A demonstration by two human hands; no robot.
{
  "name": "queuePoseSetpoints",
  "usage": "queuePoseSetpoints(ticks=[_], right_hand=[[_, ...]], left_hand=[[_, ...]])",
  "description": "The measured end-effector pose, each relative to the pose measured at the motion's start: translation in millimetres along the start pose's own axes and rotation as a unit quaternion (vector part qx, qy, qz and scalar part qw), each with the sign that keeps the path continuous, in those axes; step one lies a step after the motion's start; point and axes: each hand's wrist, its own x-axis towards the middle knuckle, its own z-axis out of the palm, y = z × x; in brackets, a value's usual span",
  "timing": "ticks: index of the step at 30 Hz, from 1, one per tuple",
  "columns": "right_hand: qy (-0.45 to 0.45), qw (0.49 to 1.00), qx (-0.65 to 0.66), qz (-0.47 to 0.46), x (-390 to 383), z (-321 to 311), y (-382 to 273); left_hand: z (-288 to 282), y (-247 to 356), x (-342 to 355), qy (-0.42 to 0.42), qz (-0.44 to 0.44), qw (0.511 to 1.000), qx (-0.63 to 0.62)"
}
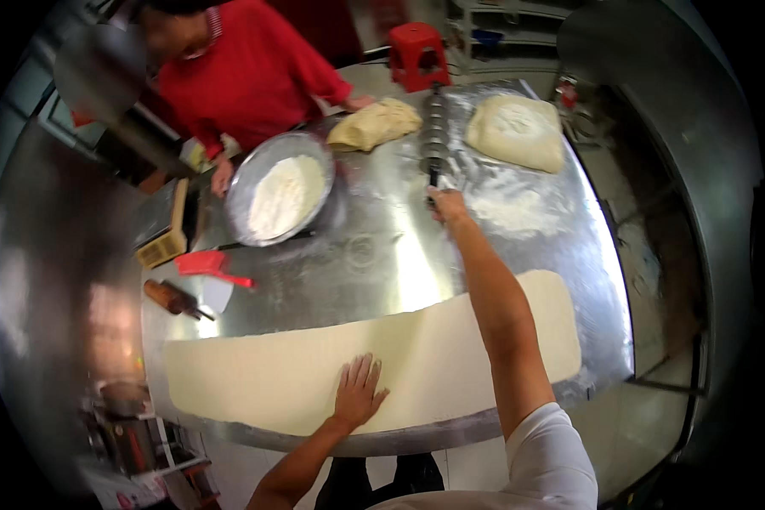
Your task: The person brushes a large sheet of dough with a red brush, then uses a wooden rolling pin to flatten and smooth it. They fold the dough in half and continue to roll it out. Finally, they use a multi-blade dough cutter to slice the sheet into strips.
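A long pale sheet of rolled-out dough (pixel 438 365) stretches along the near side of the metal table. My left hand (pixel 359 391) lies flat on it near the middle, fingers spread. Across the dough reaches my right arm; my right hand (pixel 447 204) is closed round the near black handle of a roller dough cutter (pixel 435 140) with several discs along its shaft. The cutter points away from me, right of a folded lump of dough (pixel 376 124). On its right sits a thick dough slab (pixel 516 132) dusted with flour, with loose flour (pixel 518 204) scattered nearer me.
A person in red (pixel 251 72) stands across the metal table (pixel 357 289), one hand by a metal bowl of flour (pixel 282 189). At left are a cardboard box (pixel 163 246), a red scoop (pixel 212 265), a white scraper (pixel 217 294) and a wooden rolling pin (pixel 172 297). Behind stands a red stool (pixel 418 56).
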Motion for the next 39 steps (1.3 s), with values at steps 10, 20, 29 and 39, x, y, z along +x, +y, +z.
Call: queuePoseSetpoints(ticks=[10,20,29,39], right_hand=[[0.019,0.984,0.146,-0.097,-110,-2,24],[-0.042,0.934,-0.218,-0.28,-420,-37,134],[-0.211,0.911,-0.251,-0.248,-625,293,166],[-0.348,0.711,-0.555,-0.255,-689,483,215]], left_hand=[[-32,-66,-138,0.028,-0.181,0.983,-0.015],[-8,-282,-272,0.116,-0.465,0.876,-0.047],[-52,-572,-414,0.298,-0.623,0.72,-0.073],[-55,-727,-463,0.041,-0.507,0.791,-0.339]])
